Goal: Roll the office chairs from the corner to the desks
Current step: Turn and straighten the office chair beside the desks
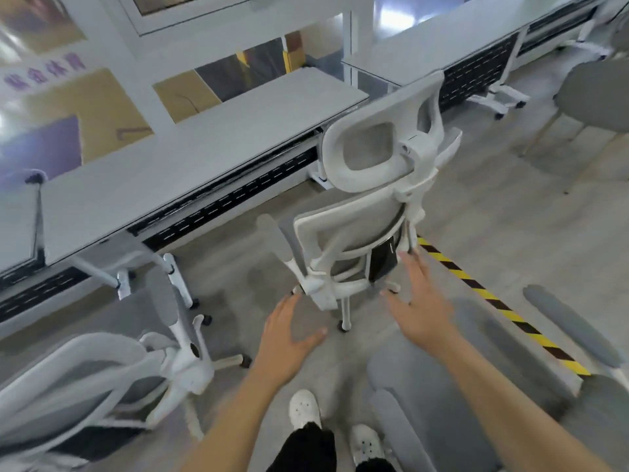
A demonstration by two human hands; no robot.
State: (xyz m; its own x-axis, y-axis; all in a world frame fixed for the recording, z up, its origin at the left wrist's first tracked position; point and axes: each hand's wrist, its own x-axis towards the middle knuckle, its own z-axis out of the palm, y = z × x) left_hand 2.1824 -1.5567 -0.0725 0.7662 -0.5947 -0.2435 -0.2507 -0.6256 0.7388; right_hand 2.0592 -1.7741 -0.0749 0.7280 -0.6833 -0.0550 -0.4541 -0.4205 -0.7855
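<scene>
The white office chair [367, 212] in the middle of the floor, just off the near desk [190, 155], should roll easily on its casters yet tip if pushed high, so take its stiff backrest frame with your left hand [289, 338] and right hand [420, 304], both spread, holding nothing.

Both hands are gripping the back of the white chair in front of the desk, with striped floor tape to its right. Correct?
Not quite. The head view shows both hands open, left hand and right hand, gripping nothing; the rest holds.
</scene>
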